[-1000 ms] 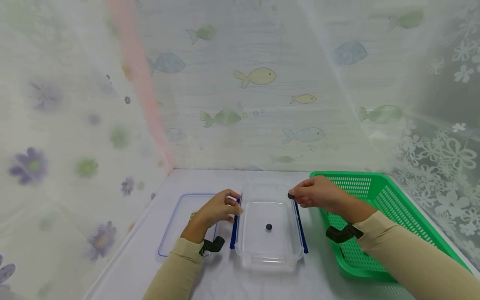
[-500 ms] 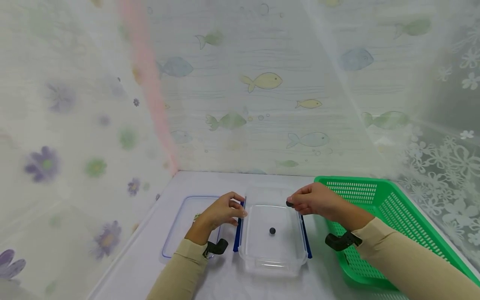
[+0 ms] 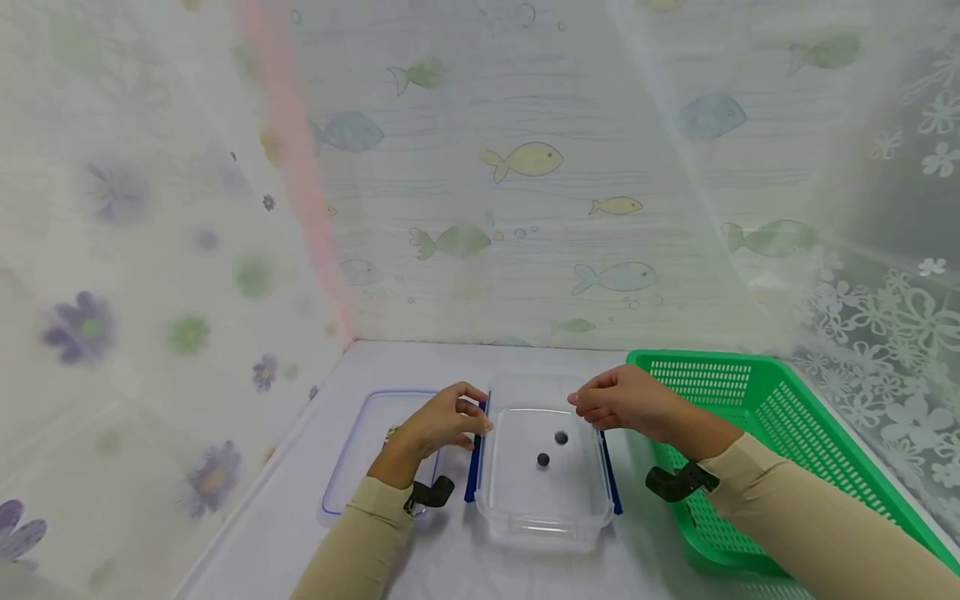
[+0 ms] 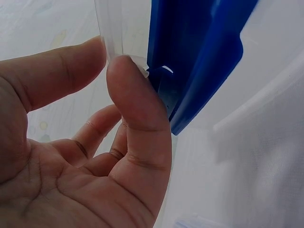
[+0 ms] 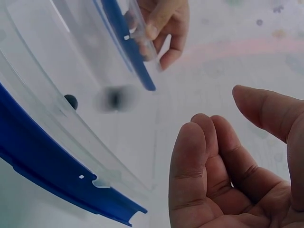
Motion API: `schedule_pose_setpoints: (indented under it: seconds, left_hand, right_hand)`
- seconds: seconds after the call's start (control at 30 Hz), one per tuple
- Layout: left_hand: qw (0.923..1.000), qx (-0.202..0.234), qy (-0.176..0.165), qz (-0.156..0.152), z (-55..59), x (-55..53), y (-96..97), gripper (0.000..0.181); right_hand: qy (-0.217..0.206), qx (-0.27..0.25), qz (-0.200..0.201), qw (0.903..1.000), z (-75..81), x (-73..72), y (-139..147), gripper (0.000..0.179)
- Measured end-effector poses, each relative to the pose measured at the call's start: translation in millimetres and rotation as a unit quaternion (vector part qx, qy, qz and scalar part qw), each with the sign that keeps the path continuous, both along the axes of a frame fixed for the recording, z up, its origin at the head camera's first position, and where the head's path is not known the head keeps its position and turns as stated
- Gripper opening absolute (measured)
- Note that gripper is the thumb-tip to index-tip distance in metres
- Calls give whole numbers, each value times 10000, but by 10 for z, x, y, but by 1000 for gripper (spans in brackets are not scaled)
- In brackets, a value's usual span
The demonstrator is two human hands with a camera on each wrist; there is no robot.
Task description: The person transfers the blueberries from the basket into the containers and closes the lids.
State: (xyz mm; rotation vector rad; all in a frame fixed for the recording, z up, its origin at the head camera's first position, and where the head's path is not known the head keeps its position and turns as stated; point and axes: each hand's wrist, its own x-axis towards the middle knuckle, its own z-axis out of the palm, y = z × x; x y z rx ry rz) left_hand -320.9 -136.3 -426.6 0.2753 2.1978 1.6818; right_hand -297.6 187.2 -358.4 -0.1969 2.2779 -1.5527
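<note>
A clear plastic food container point(image 3: 540, 521) with blue side latches point(image 3: 611, 475) stands in the middle of the white table. My left hand point(image 3: 447, 421) pinches its left rim between thumb and finger; in the left wrist view the thumb and finger meet at the clear wall beside the blue latch point(image 4: 204, 52). Inside lies a small black ball point(image 3: 543, 459). A second black ball point(image 3: 561, 437) is near it, blurred in the right wrist view. My right hand point(image 3: 618, 398) hovers above the container's far right corner, thumb and fingers apart with nothing between them.
To the right stands a green perforated basket point(image 3: 757, 367), partly under my right forearm. A clear lid point(image 3: 352, 467) with a blue edge lies left of the container, partly covered by my left arm. Translucent printed curtains point(image 3: 465, 208) hang behind and at both sides.
My right hand has let go of the second black ball, which is now over or in the container. The left hand has kept its place at the left rim.
</note>
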Motion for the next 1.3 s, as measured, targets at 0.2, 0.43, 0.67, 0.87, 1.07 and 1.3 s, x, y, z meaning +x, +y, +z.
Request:
schedule_pose_setpoints:
  seconds: [0.2,0.43,0.67,0.87,1.07,1.3]
  left_hand:
    - [10000,28,29,-22,-7,-1,2,57]
    - [10000,20,0,1,-9,0,4,59]
    - [10000,3,-28,37,-16,-9,11,58]
    - [10000,-24,-37,56,-20,-12,12,59]
    - [10000,-35,-29,58,-18,-7,12,59]
    - [10000,-9,-8,9,-19,-6,9,59]
  right_hand:
    - [19,13,-23,10000,22,11,27,37]
    - [72,143,-145,9998,51,16,75,41]
    - [93,88,-173,9998,52,28,175,43]
    - [79,172,-259,9995,39,36,300,49]
    - [117,102,-197,9997,16,45,468,45]
    - [147,48,-229,9996,-28,40,649,43]
